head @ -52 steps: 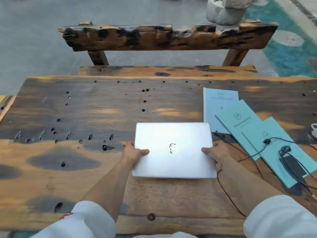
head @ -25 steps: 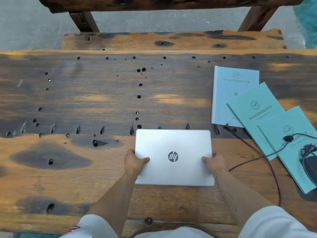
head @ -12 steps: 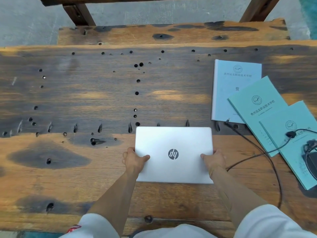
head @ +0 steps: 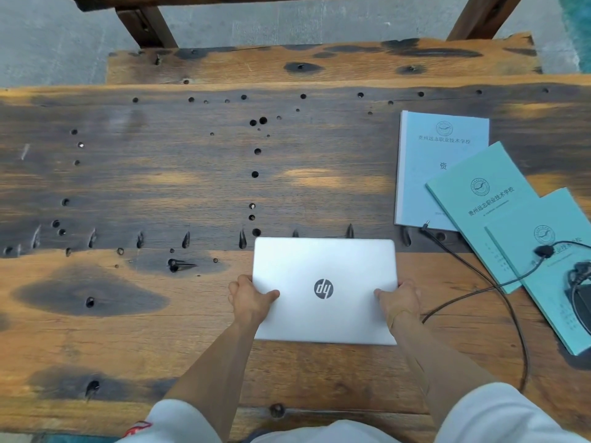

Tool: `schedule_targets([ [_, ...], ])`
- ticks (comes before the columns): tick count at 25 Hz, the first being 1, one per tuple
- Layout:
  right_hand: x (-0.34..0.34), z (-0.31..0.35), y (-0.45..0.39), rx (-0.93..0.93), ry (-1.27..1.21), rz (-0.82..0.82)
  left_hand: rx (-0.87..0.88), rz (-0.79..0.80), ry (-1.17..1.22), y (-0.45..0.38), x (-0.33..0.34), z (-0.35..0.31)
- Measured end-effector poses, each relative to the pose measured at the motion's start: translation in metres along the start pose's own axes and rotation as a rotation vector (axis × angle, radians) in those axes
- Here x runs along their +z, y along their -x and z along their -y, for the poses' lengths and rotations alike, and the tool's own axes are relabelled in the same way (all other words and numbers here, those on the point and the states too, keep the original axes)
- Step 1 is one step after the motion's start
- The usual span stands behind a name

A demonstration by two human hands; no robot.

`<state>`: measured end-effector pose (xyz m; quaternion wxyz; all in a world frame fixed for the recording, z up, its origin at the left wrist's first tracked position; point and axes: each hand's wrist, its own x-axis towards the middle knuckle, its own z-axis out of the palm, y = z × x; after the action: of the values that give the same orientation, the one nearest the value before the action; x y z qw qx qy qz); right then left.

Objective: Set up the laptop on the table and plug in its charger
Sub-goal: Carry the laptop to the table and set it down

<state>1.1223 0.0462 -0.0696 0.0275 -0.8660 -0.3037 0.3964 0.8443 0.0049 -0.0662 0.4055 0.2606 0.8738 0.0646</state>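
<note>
A closed silver laptop point(head: 323, 270) with a dark round logo lies flat on the wooden table point(head: 160, 193), near its front edge. My left hand point(head: 248, 297) grips the laptop's left side, thumb on the lid. On the right side my right hand point(head: 399, 298) holds it the same way. The black charger cable point(head: 473, 266) runs across the table to the right of the laptop, its plug tip point(head: 426, 226) lying free by the booklets. The charger brick point(head: 580, 298) sits at the right edge, partly cut off.
Three light blue booklets point(head: 441, 161) fan out at the right of the table, with the charger on the nearest one. A wooden bench point(head: 319, 63) stands beyond the table's far edge. The tabletop has many small holes.
The laptop has stayed in both hands and shifted slightly away from me on the table. My view has tilted down, so the bench's backrest has left the top of the frame.
</note>
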Motion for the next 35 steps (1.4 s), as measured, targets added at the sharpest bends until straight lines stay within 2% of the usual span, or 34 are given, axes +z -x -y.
schedule_targets([
  [5,-0.004,-0.004,0.004,-0.057,0.053,0.043,0.025,0.013,-0.077,0.005,-0.001,-0.001],
  [8,-0.010,-0.013,0.014,-0.126,0.068,0.093,0.112,0.044,-0.149,0.013,-0.003,0.003],
  [10,-0.013,-0.024,0.021,-0.186,0.082,0.104,0.214,0.049,-0.250,0.022,-0.003,0.010],
  [15,-0.026,-0.061,0.035,-0.240,0.089,0.156,0.588,0.115,-0.780,0.053,0.011,0.030],
  [18,-0.027,-0.083,0.043,-0.245,0.098,0.165,0.743,0.168,-0.941,0.061,0.026,0.034],
  [27,-0.028,-0.077,0.037,-0.076,0.051,0.160,0.962,0.042,-1.145,0.065,0.037,0.016],
  [29,-0.029,-0.076,0.033,-0.007,-0.048,0.192,0.976,0.043,-1.158,0.069,0.042,0.010],
  [32,-0.034,-0.074,0.029,0.173,-0.335,0.250,0.997,0.014,-1.218,0.077,0.053,0.000],
  [35,-0.037,-0.076,0.029,0.252,-0.475,0.269,1.034,0.049,-1.281,0.083,0.059,-0.006],
])
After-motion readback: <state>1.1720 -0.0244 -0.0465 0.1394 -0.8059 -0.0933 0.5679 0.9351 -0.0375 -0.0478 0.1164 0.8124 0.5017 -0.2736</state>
